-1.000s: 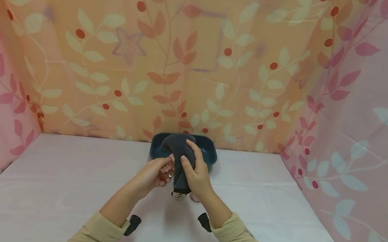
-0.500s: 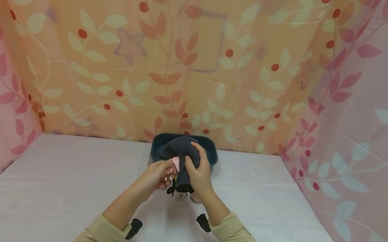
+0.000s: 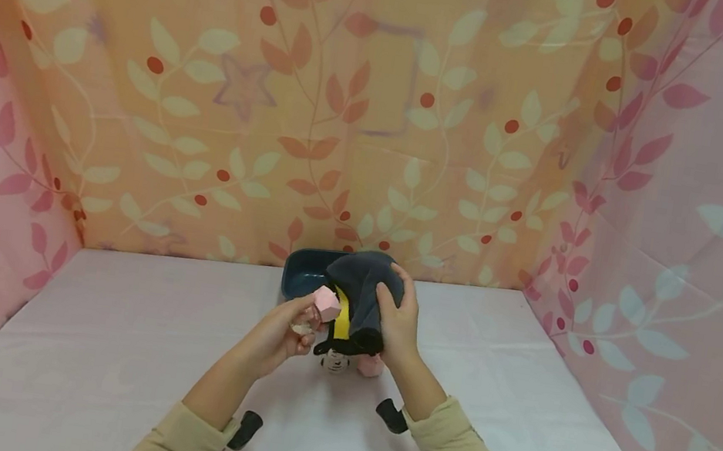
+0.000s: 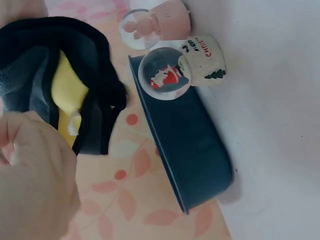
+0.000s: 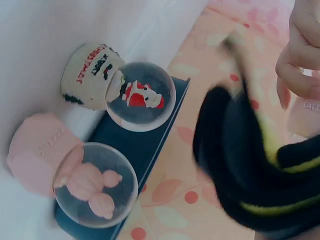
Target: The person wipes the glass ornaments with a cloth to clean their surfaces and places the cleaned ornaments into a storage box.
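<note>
My left hand [image 3: 278,334] pinches a small snow globe by its faceted pink base [image 3: 326,304]; raised letters show on that base [image 5: 306,117] in the right wrist view. Fingers cover most of its glass ball. My right hand [image 3: 400,317] grips a dark grey cloth pouch [image 3: 362,288] with black edging and yellow inside, held just right of the pink base. Below on the table stand a snow globe with a Santa figure and cream base [image 4: 207,60] and another with a pink base [image 5: 42,152] and pink figure.
A dark blue rectangular tray [image 3: 305,275] stands at the back of the white-covered table [image 3: 160,351], behind the hands and partly hidden by the pouch. Patterned cloth [image 3: 366,101] hangs along the back and both sides. Black pieces [image 3: 247,430] sit at both wrists.
My right hand has shifted right with the pouch, whose yellow inside now shows. The pink base in my left hand has come clear of the pouch. More of the tray's left side is visible.
</note>
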`<state>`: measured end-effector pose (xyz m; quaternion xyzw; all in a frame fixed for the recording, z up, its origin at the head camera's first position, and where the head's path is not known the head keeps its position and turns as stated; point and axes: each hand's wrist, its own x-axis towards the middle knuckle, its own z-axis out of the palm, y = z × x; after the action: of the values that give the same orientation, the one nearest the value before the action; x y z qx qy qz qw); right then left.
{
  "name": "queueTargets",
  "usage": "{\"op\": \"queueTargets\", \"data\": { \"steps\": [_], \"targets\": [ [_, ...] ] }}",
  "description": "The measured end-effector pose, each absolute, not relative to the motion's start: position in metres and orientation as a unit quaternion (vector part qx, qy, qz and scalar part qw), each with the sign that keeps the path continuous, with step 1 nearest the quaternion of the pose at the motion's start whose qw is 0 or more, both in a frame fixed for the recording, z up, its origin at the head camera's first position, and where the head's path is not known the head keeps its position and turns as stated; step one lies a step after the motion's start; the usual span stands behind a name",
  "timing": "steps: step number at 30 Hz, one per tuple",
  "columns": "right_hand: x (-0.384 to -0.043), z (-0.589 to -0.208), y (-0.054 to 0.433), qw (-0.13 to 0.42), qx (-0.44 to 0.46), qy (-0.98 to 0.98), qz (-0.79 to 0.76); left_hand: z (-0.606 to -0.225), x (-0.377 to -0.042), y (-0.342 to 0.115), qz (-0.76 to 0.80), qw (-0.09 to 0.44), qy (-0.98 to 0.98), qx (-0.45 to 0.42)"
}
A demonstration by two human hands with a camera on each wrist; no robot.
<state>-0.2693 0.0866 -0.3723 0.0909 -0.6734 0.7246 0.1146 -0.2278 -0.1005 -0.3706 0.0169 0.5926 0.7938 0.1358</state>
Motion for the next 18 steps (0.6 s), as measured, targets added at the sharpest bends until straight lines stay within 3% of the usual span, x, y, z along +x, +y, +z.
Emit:
{"op": "queueTargets", "data": {
  "steps": [7,18],
  "targets": [
    [-0.256,-0.373,0.08,0.218,0.209,-0.691,0.657,-0.365,-0.225,-0.096,0.801,0.12,0.587,-0.006],
    [-0.248,-0.382,0.065,0.288,0.341,-0.728,0.521,-0.362,-0.221,-0.087,0.778,0.091,0.622,-0.014]
  ]
}}
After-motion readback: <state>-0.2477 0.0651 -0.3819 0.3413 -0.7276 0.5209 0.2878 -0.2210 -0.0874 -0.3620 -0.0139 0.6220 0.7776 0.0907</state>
